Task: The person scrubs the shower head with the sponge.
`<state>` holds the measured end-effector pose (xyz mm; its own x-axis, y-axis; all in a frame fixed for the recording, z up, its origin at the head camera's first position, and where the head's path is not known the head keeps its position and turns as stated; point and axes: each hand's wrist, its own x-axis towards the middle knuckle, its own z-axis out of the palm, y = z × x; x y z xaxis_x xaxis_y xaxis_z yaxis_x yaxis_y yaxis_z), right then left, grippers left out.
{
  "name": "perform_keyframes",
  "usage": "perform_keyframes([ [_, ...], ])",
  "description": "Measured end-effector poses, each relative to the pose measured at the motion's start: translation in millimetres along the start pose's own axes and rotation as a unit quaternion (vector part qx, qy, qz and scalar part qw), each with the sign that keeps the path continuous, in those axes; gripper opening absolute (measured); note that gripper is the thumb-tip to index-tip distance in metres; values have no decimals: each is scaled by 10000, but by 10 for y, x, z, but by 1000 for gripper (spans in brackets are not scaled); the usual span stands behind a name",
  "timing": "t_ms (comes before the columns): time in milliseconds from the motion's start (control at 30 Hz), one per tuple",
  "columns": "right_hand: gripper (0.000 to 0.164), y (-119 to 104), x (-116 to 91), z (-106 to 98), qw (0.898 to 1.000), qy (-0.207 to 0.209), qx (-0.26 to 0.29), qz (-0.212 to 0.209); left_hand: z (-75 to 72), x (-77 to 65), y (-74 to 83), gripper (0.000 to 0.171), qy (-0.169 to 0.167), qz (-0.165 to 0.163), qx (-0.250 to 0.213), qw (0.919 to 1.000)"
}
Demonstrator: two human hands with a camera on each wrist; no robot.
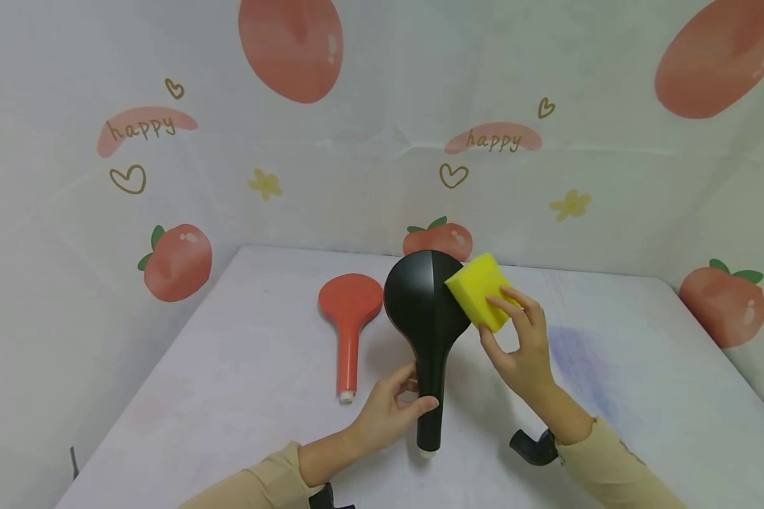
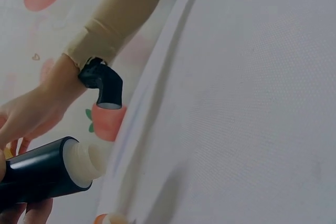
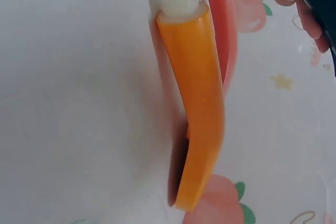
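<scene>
Printed backdrop [image 1: 356, 162] rises behind the worktop [image 1: 229, 396]. Left hand [image 1: 385, 416] grips the black shower head [image 1: 417, 300]; right hand [image 1: 527, 353] pinches a yellow sponge [image 1: 479, 288] at its right edge; wiping seems underway, unfinished.

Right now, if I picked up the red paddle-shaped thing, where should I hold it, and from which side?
I'd grip the red paddle-shaped thing by its handle, coming from the left in the head view. The handle is slim and straight, whereas the head is much wider. On its right, the black paddle-shaped thing and the left hand would likely crowd you.
</scene>
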<state>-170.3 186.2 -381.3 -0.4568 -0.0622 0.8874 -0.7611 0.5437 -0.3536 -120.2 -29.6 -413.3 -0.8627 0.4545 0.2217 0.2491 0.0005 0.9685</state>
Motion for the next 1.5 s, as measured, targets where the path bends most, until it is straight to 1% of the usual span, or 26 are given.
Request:
perform_keyframes([
  [67,43,8,-29,1,10000,-5,-8,33,-3,0,4,42,8,-28,-24,10000],
  [167,45,-27,-75,17,9998,-103,-59,-169,-10,6,10,43,35,-89,-25,10000],
  [233,44,-75,-102,30,9989,-208,-43,-411,-14,12,10,44,62,-67,34,10000],
  [300,40,-131,-125,44,9967,-343,39,-730,-17,14,16,45,113,24,161,9998],
  [367,36,-172,-151,58,9928,-478,154,-1087,-20,11,23,47,155,129,312,9993],
  [467,33,-197,-180,81,9860,-567,272,-1541,-25,1,37,49,196,197,466,9985],
  [567,31,-181,-183,83,9832,-543,259,-1725,-26,-2,39,50,174,213,481,9985],
  [633,32,-154,-170,77,9845,-490,193,-1673,-25,1,40,50,153,189,362,9990],
  [700,33,-126,-150,62,9877,-419,118,-1502,-23,5,42,49,153,163,262,9994],
  [800,36,-82,-117,38,9937,-249,32,-1095,-22,8,42,48,163,93,78,9998],
  [900,41,-37,-88,20,9978,-90,-16,-664,-22,9,34,47,162,98,20,9998],
  [967,43,-14,-71,14,9992,-39,-12,-398,-21,8,20,47,126,92,-50,9999],
  [1100,36,-2,-49,3,9999,-11,163,34,-19,10,1,46,80,135,-132,9998],
  [1167,36,-15,-47,2,9995,8,271,171,-21,10,-1,47,64,150,-177,9997],
  [1300,39,-35,-74,23,9994,42,308,173,-32,9,7,49,29,69,-354,9993],
  [1433,48,-85,-96,47,9998,51,177,-82,-42,16,18,50,-59,-9,-525,9986],
  [1500,46,-110,-108,57,9996,57,157,-243,-44,20,26,50,-143,-94,-692,9975],
])
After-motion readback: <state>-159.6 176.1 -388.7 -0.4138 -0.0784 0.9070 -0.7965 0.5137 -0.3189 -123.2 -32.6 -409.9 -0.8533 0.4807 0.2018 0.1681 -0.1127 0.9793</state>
